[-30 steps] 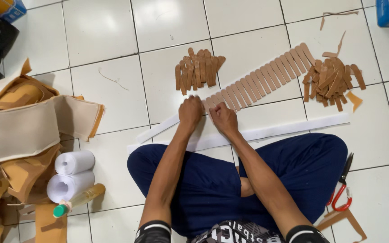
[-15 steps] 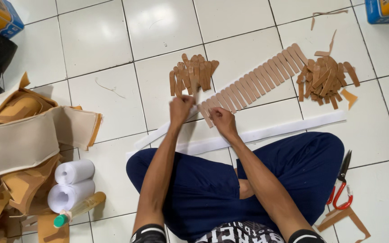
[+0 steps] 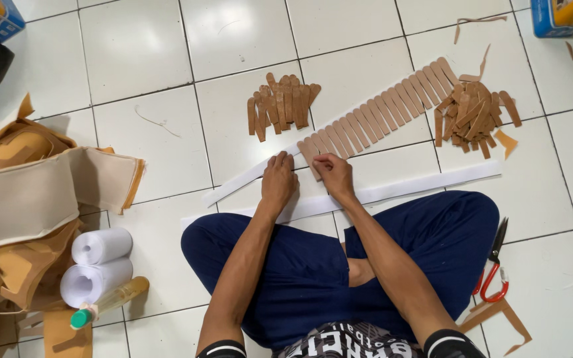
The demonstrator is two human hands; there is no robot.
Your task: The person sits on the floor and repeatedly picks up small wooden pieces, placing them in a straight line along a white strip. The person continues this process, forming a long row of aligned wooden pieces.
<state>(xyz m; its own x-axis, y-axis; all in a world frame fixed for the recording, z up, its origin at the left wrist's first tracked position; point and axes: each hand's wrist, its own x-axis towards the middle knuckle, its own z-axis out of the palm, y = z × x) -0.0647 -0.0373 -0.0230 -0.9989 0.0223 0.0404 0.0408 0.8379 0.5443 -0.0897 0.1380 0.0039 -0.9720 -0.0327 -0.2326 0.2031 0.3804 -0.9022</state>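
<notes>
Sat cross-legged on the white tiled floor. My left hand lay flat, fingers together, pressing on the long white strip that ran diagonally away to the right. My right hand was just beside it, fingertips pinching the near-left end of the row of brown strips stuck along that white strip. The two hands were close but not touching. Loose pile of brown strips lay just beyond my hands; second pile far right. Second white strip lay across my knees. Red-handled scissors near right.
</notes>
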